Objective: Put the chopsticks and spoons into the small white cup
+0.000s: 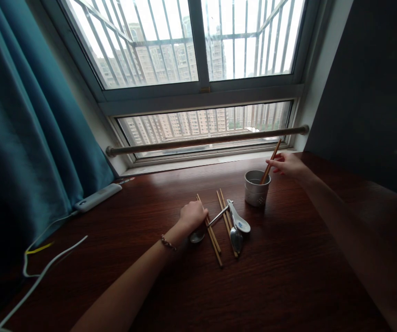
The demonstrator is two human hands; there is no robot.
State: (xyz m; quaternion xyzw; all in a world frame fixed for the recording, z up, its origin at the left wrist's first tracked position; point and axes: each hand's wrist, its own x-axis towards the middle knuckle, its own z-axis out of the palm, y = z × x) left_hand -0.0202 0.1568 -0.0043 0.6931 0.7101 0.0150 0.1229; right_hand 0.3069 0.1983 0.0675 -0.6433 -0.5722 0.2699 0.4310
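Note:
My right hand pinches chopsticks that slant down into a perforated metal utensil holder. Whether it is one stick or two pressed together is hard to tell. My left hand, a beaded bracelet on its wrist, is closed at a pair of wooden chopsticks lying on the table; its fingertips are hidden. A metal spoon shows just below that hand. To its right, more chopsticks, a white ceramic spoon and a second metal spoon lie crossed together.
The dark reddish wooden table runs up to a barred window with a horizontal rail. At the left, a white power strip and a white cable lie near a blue curtain.

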